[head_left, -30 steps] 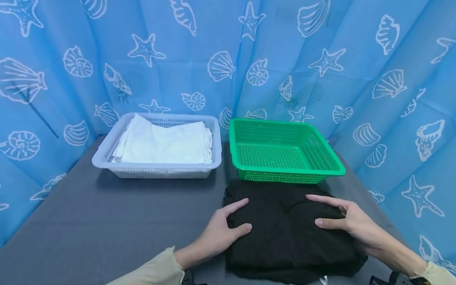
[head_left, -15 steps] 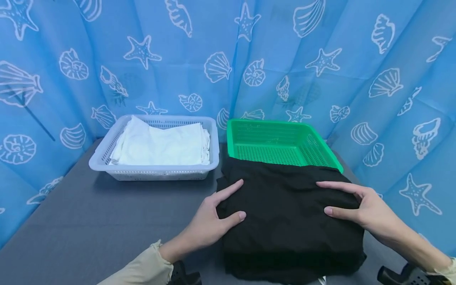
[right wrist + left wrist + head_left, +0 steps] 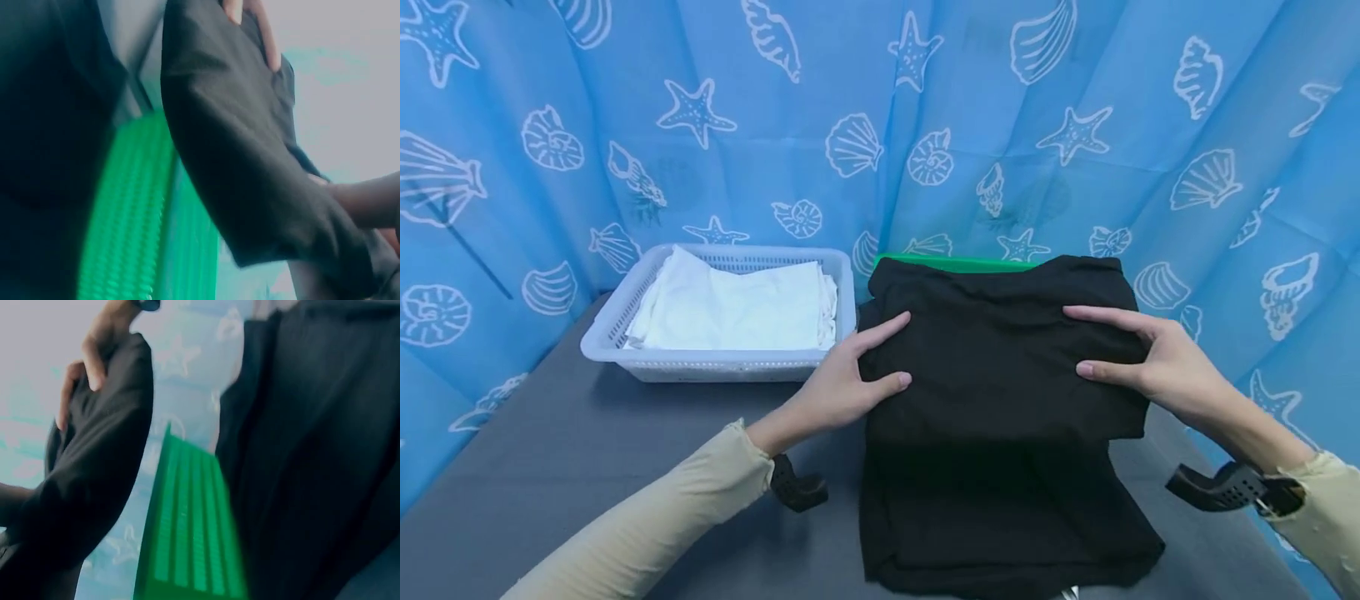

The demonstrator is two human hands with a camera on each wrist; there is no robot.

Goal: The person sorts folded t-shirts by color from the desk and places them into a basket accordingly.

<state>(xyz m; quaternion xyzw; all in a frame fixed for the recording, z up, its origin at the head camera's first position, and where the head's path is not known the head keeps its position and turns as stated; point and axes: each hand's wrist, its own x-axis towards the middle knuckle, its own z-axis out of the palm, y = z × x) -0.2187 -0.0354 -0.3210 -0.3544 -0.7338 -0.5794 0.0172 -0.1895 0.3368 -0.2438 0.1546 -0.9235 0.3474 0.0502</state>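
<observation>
My left hand (image 3: 842, 379) and right hand (image 3: 1168, 362) hold a folded black garment (image 3: 992, 358) by its two side edges, thumbs and index fingers on its upper face and the other fingers hidden. In both wrist views the garment (image 3: 119, 444) hangs in the air as a thick folded bundle. Below it, more folded black cloth (image 3: 1000, 521) lies on the table, a small white tag at its front edge. Behind the raised garment stands a green basket (image 3: 955, 264); only its back rim shows in the head view.
Left of the hands sits a white basket (image 3: 722, 357) holding folded white cloth (image 3: 737, 308). A grey cover (image 3: 685, 467) spreads over the table. The blue curtain (image 3: 790, 108) with shell prints hangs close behind both baskets. Each wrist wears a black camera mount (image 3: 797, 487).
Both hands have lifted the top black garment off the dark cloth beneath and moved it up and away, toward the green basket. It now covers most of that basket in the head view.
</observation>
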